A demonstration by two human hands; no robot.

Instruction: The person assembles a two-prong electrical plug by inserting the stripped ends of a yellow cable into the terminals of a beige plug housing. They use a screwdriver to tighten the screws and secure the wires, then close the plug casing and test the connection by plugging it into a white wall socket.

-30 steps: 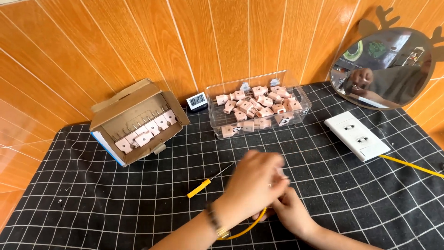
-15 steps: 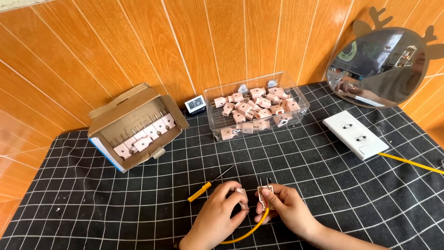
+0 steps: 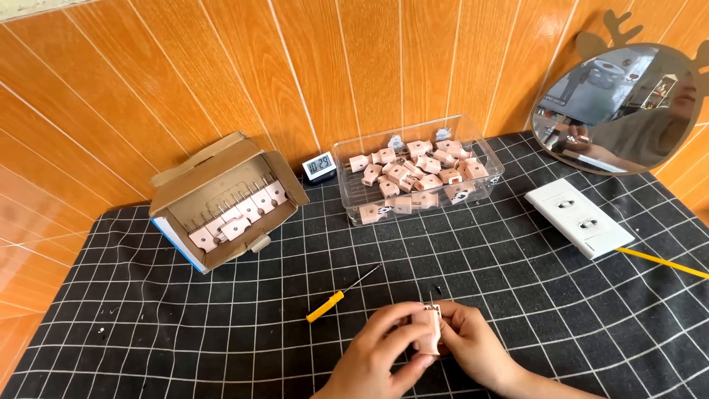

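1. Fingers point(image 3: 413, 336) of both hands are pinched around a small pink plug point(image 3: 430, 325) at the bottom centre of the frame, its metal prongs pointing up.
2. Left hand point(image 3: 380, 355) grips the plug from the left side, right hand point(image 3: 473, 343) closes on it from the right, and the two hands touch each other.
3. Just up and to the left lies a yellow-handled screwdriver point(image 3: 341, 295) on the black checked cloth point(image 3: 148, 325), apart from the hands.
4. Upper centre, a clear plastic tub point(image 3: 487, 185) holds a heap of the same pink plugs.
5. Upper left, an open cardboard box point(image 3: 185, 188) has more plugs lined up inside.
6. Between box and tub stands a small digital clock point(image 3: 320, 165).
7. Over on the right, a white socket plate point(image 3: 579, 216) lies flat, with a round mirror point(image 3: 628, 103) leaning on the wood wall behind it.
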